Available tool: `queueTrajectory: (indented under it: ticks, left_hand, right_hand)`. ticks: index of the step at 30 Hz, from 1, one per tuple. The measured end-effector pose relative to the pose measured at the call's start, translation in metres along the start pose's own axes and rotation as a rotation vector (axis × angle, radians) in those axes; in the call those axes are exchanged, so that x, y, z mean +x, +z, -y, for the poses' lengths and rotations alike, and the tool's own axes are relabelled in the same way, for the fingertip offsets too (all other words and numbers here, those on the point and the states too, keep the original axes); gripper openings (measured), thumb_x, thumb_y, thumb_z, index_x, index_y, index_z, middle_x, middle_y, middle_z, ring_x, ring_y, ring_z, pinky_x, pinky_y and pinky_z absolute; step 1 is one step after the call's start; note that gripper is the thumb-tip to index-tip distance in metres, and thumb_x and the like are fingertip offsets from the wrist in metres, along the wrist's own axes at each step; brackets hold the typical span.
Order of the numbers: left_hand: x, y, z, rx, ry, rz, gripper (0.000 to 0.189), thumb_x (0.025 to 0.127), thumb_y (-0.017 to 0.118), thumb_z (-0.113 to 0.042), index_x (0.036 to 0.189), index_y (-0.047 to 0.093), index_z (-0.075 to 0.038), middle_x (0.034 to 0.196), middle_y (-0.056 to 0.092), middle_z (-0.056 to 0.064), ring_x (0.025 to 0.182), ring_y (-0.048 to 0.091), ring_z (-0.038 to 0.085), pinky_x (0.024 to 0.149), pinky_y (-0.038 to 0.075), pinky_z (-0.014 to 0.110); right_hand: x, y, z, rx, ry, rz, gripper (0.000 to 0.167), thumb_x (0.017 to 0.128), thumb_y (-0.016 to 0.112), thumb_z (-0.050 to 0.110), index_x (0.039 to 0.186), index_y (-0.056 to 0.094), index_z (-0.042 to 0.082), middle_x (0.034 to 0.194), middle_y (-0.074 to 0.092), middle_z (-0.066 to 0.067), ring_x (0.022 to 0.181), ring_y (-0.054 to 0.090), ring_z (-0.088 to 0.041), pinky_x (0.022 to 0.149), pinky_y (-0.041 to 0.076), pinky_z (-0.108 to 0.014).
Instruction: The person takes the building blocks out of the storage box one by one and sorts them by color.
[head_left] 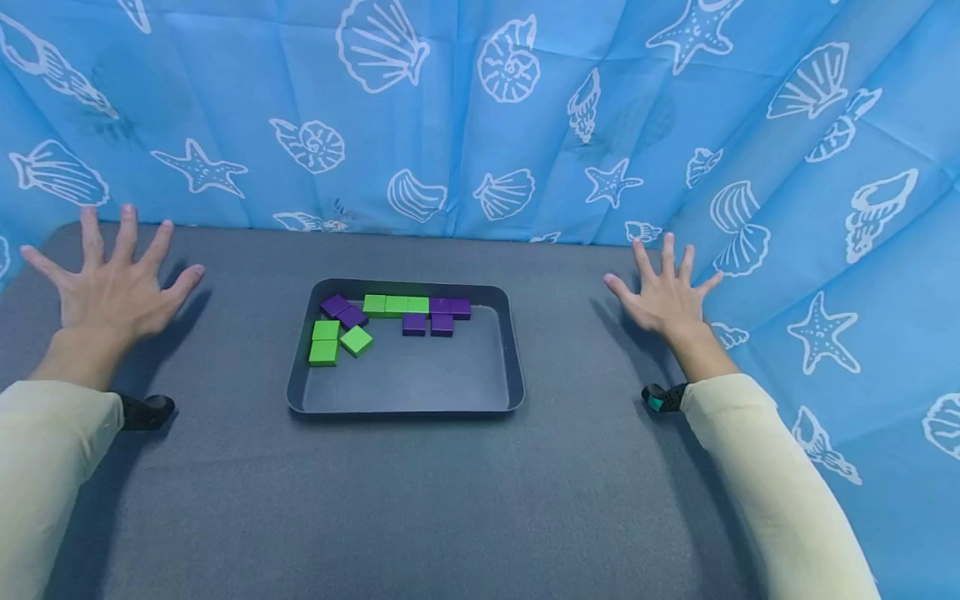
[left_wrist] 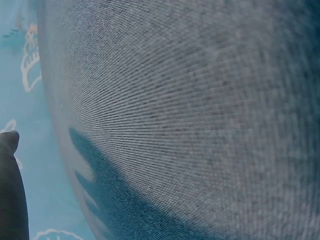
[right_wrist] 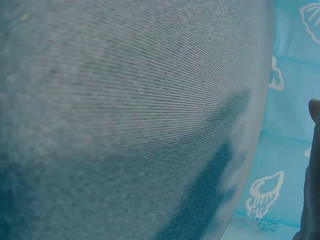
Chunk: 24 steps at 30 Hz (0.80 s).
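Note:
In the head view my left hand (head_left: 116,287) is at the left of the table with its fingers spread wide and nothing in it. My right hand (head_left: 667,296) is at the right, its fingers likewise spread and holding nothing. Between the hands lies a dark grey tray (head_left: 405,392). Several green square tiles (head_left: 396,307) and purple square tiles (head_left: 442,325) lie inside it, along its back and left sides. One green tile (head_left: 356,340) sits askew. Each wrist view shows part of a dark thumb, the left (left_wrist: 11,185) and the right (right_wrist: 311,175), beside hand shadows on the cloth.
Grey cloth covers the table (head_left: 420,508). A blue curtain (head_left: 450,117) with white shells and starfish hangs along the back and right side. A black wrist camera (head_left: 146,412) is strapped below the left wrist, another camera (head_left: 663,398) below the right.

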<state>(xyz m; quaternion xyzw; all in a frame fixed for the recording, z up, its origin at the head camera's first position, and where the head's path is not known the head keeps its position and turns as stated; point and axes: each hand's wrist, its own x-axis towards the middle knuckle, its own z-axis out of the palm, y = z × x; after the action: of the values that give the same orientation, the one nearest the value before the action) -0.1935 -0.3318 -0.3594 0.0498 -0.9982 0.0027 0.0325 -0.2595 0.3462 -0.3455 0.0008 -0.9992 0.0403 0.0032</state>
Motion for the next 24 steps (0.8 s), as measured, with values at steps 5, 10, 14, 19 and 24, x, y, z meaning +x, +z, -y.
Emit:
queueTrajectory:
  ticks: [5, 10, 14, 19, 24]
  left_hand:
    - [-0.001, -0.001, 0.000, 0.010, 0.008, 0.005, 0.083, 0.101, 0.027, -0.063, 0.158, -0.005, -0.012, 0.159, -0.025, 0.019, 0.139, -0.038, 0.037, 0.098, -0.012, 0.083]
    - [-0.002, -0.001, 0.000, 0.015, 0.025, 0.004, 0.084, 0.101, 0.028, -0.064, 0.158, -0.005, -0.012, 0.159, -0.025, 0.019, 0.139, -0.038, 0.037, 0.098, -0.013, 0.083]
    - [-0.003, -0.003, -0.002, 0.025, 0.042, -0.001, 0.084, 0.101, 0.029, -0.064, 0.159, -0.006, -0.014, 0.159, -0.025, 0.018, 0.140, -0.037, 0.036, 0.099, -0.014, 0.082]
    - [-0.004, -0.009, -0.011, 0.033, 0.091, -0.009, 0.084, 0.100, 0.030, -0.065, 0.159, -0.004, -0.016, 0.161, -0.022, 0.017, 0.141, -0.036, 0.035, 0.100, -0.016, 0.080]
    - [-0.007, -0.018, -0.026, 0.031, 0.177, -0.030, 0.084, 0.099, 0.032, -0.066, 0.160, 0.003, -0.016, 0.163, -0.018, 0.017, 0.142, -0.034, 0.034, 0.100, -0.017, 0.079]
  right_hand:
    - [-0.001, -0.002, 0.001, -0.002, -0.009, -0.001, 0.092, 0.090, 0.021, 0.081, 0.161, 0.000, 0.026, 0.162, -0.023, -0.018, 0.143, -0.024, -0.050, 0.090, -0.022, -0.083]
    - [-0.001, -0.004, 0.005, -0.013, -0.010, 0.003, 0.093, 0.090, 0.021, 0.081, 0.161, 0.000, 0.026, 0.162, -0.023, -0.017, 0.144, -0.021, -0.051, 0.092, -0.020, -0.083]
    - [-0.002, -0.008, 0.011, -0.007, -0.024, -0.001, 0.092, 0.090, 0.021, 0.081, 0.161, -0.001, 0.027, 0.163, -0.023, -0.016, 0.145, -0.021, -0.049, 0.093, -0.020, -0.083]
    - [-0.004, -0.015, 0.018, 0.005, -0.048, 0.001, 0.091, 0.091, 0.022, 0.081, 0.161, 0.001, 0.027, 0.164, -0.020, -0.016, 0.146, -0.021, -0.048, 0.094, -0.019, -0.083]
    - [-0.007, -0.020, 0.028, 0.004, -0.107, 0.007, 0.088, 0.092, 0.024, 0.078, 0.161, 0.003, 0.027, 0.165, -0.016, -0.016, 0.147, -0.017, -0.047, 0.094, -0.015, -0.084]
